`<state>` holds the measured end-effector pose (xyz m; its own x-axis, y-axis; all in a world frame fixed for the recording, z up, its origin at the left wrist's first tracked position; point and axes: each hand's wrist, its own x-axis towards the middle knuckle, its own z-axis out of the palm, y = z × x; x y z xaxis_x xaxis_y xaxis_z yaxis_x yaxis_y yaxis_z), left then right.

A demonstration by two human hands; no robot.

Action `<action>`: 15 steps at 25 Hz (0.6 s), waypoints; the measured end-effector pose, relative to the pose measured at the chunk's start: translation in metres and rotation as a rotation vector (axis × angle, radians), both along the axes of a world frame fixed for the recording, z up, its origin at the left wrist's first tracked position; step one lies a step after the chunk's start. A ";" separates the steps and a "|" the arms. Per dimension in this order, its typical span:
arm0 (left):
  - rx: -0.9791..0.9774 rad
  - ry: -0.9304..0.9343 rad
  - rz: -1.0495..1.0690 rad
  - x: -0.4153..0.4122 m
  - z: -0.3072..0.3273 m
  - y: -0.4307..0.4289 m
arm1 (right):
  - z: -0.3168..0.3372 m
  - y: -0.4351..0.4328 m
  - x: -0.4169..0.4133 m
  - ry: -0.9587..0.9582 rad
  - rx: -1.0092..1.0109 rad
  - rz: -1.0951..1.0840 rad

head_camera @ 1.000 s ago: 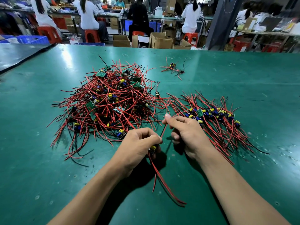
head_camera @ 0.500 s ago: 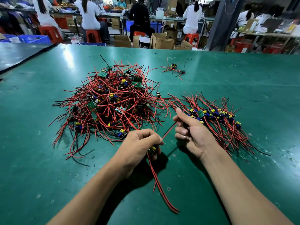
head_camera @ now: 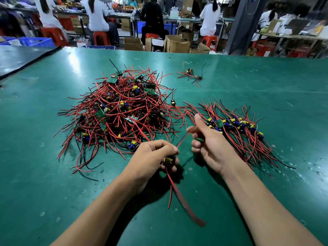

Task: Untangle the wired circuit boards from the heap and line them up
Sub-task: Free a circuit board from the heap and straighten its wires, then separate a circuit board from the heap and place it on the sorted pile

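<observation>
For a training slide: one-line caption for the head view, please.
Untangling: left hand grips a wired circuit board, right hand holds its red wire, near the tangled heap and lined-up row.

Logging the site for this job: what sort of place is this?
Probably an electronics assembly workshop: a tangled heap of red-wired green circuit boards on a long green-matted workbench, seated workers in white tops at the back, and open brown cardboard cartons.

Big heap (head_camera: 122, 110): red and black wires snarled round small green boards with yellow and blue parts. Right of the heap lies the row (head_camera: 234, 125), boards side by side, wires fanned out. Just in front of the heap, one board (head_camera: 168, 160) is gripped in the left hand (head_camera: 150, 157), its red wire (head_camera: 182, 138) pinched by the right hand (head_camera: 207, 144).
</observation>
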<state>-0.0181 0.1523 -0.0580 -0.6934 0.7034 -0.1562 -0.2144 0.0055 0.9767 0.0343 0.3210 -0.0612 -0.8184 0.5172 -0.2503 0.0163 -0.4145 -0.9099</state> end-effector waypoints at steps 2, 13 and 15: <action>0.036 -0.052 0.059 -0.001 -0.002 0.001 | -0.004 -0.008 0.003 -0.006 0.107 0.200; 0.005 -0.003 -0.006 -0.002 -0.002 -0.001 | -0.002 -0.016 -0.002 0.005 0.106 0.076; -0.010 0.039 -0.048 -0.001 -0.001 -0.001 | 0.000 -0.012 -0.003 0.042 0.013 -0.002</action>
<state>-0.0190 0.1516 -0.0591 -0.6648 0.7344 -0.1364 -0.1754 0.0241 0.9842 0.0312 0.3090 -0.0613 -0.8272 0.5217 -0.2086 -0.0231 -0.4025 -0.9151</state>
